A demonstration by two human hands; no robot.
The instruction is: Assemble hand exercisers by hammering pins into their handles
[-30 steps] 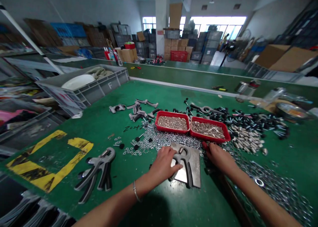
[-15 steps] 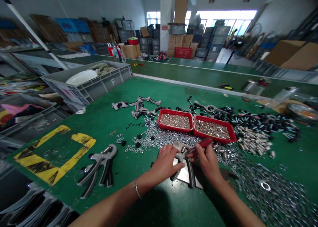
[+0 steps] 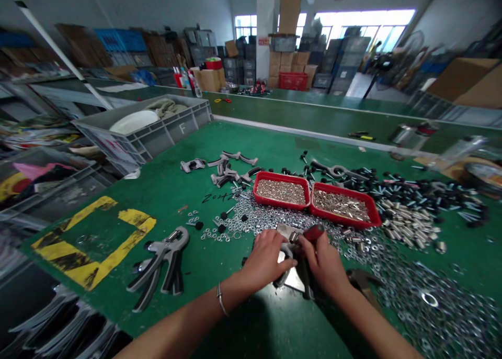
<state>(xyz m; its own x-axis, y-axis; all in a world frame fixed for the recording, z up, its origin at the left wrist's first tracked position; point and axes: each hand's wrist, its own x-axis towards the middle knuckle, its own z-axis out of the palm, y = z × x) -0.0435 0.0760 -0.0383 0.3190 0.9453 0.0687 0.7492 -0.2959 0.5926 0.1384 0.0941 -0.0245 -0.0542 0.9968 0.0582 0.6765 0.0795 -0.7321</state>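
Observation:
My left hand is closed around a grey hand grip strengthener with black-padded handles, holding it down on a metal plate. In my right hand is a red-handled screwdriver; its tip is hidden by my fingers, close to the strengthener's spring. Just beyond both hands stand two red trays of small metal parts. Two other grip strengtheners lie together to the left.
Loose nuts and washers spread to the right, near a hammer partly behind my right forearm. Metal sleeves and black-headed screws lie beyond. Grey strengthener parts rest farther back, and a grey crate stands at left.
The screwdriver's handle has turned in my right hand, which has drawn in over the strengthener. My left hand keeps its hold. The whole view has shifted slightly.

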